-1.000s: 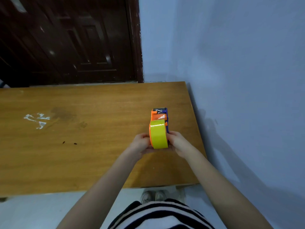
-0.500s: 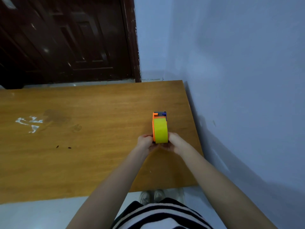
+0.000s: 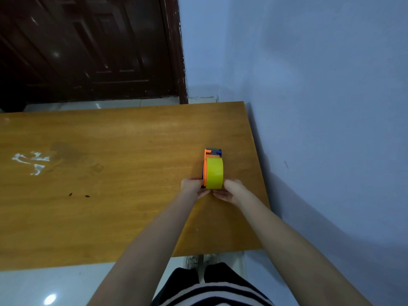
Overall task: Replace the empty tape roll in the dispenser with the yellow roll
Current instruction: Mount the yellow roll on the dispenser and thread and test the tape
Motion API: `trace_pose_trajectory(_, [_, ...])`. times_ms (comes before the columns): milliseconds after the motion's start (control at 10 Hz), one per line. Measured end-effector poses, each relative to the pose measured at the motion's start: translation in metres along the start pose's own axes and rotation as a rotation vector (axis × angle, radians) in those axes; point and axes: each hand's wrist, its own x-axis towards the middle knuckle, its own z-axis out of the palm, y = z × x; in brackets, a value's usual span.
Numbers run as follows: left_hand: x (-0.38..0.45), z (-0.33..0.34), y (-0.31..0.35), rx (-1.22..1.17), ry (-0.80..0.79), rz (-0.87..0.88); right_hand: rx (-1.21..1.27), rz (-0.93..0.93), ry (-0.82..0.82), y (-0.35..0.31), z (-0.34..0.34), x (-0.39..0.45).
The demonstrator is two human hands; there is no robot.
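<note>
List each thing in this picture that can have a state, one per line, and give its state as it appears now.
yellow roll: seated in the dispenser, upright on edge.
dispenser: on the table, flanked by both hands at its near end.
left hand: fingers curled against the dispenser's left side.
right hand: touching the roll's near right side, exact hold unclear.
door: closed.
table: stained, with white marks at left.

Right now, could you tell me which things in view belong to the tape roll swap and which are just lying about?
Part of the job:
yellow roll, seated in the dispenser
orange dispenser
left hand and right hand, at its near end

Lying about:
wooden table
white smear
dark specks
</note>
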Motion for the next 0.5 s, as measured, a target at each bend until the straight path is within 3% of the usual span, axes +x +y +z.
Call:
trace_pose_trajectory(300, [-0.001,-0.003,-0.004,0.125,0.031,0.014,-0.005,-0.044,0.062,0.006,-0.009,-0.011])
trace_pose_trajectory(500, [-0.004,-0.018,-0.005,0.324,-0.023,0.016,-0.287,-0.02,0.094,0.011,-0.014,-0.019])
